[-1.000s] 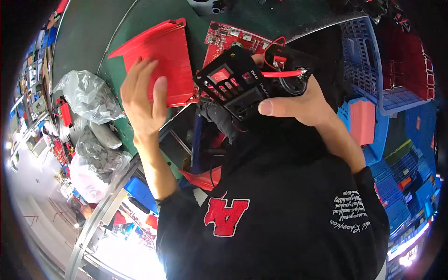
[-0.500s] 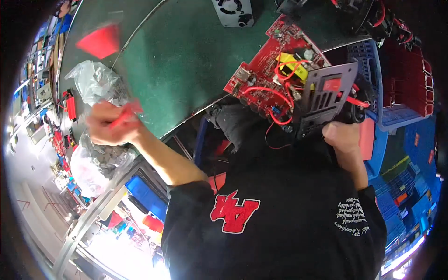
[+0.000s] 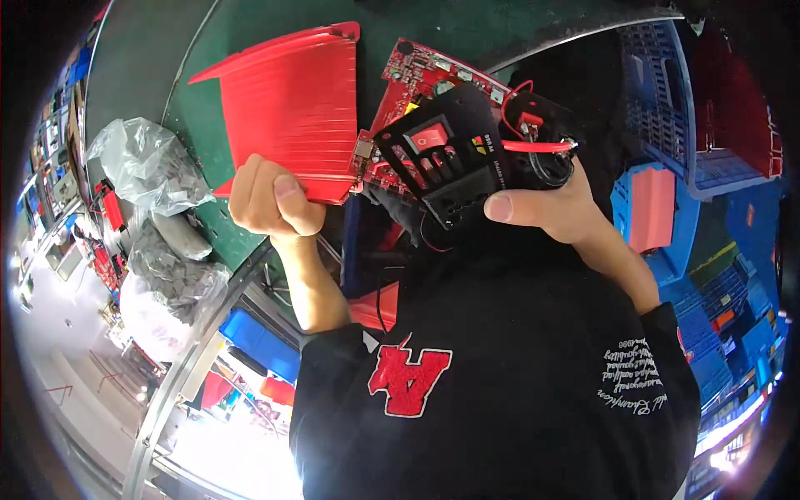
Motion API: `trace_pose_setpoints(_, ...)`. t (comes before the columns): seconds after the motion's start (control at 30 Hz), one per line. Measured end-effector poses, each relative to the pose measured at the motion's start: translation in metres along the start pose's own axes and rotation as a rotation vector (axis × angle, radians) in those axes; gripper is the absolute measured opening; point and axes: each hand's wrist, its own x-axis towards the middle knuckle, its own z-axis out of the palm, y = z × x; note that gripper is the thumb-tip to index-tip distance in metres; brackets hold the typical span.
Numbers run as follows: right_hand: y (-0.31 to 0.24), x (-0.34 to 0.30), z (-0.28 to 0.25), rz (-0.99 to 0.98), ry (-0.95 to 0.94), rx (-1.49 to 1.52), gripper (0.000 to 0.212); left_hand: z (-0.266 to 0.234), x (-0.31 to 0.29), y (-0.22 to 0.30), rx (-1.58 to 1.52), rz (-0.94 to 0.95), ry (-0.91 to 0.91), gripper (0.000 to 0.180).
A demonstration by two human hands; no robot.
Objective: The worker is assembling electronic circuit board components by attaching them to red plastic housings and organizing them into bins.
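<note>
My left hand (image 3: 273,200) is closed on the near edge of a red ribbed metal housing (image 3: 292,104), a channel with raised sides. Beside it, my right hand (image 3: 554,204) grips a black slotted end panel (image 3: 454,187), thumb on its near corner. A red rocker switch (image 3: 430,136) sits in this panel. Behind the panel stretches a red circuit board (image 3: 406,75), partly covered by it, with red wires (image 3: 533,147) looping at the right. The housing's right edge lies close to the board; whether they touch I cannot tell. My right fingers are mostly hidden beneath the assembly.
Clear plastic bags (image 3: 150,162) lie at the left on the green work surface (image 3: 275,25). Blue crates (image 3: 658,100) stand at the right, one holding a pinkish-red block (image 3: 652,208). A metal frame (image 3: 158,417) is at lower left.
My left hand has come rightward from beside the bags, bringing the red housing, blurred before, up to the board. The board and panel have shifted left and turned, so the switch faces up.
</note>
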Motion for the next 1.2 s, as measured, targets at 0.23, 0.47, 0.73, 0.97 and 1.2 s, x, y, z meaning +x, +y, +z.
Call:
trace_pose_setpoints(0.23,0.009,-0.003,-0.002,-0.053,0.018,0.007,0.059,0.002,-0.005,0.001,-0.030,-0.056,0.032,0.033)
trace_pose_setpoints(0.47,-0.003,0.000,-0.004,-0.013,-0.002,-0.019,0.060,-0.002,-0.002,0.002,-0.020,-0.087,0.004,0.034)
trace_pose_setpoints(0.73,-0.015,0.019,-0.009,-0.181,-0.167,-0.239,0.060,-0.002,0.000,-0.002,0.064,0.031,-0.035,0.032)
trace_pose_setpoints(0.97,-0.017,0.028,-0.008,-0.145,-0.199,-0.202,0.053,-0.004,-0.007,-0.001,0.066,0.004,-0.050,0.031)
trace_pose_setpoints(1.2,-0.021,0.034,-0.010,-0.048,-0.212,-0.147,0.057,-0.002,-0.001,0.005,0.048,-0.042,-0.019,0.031)
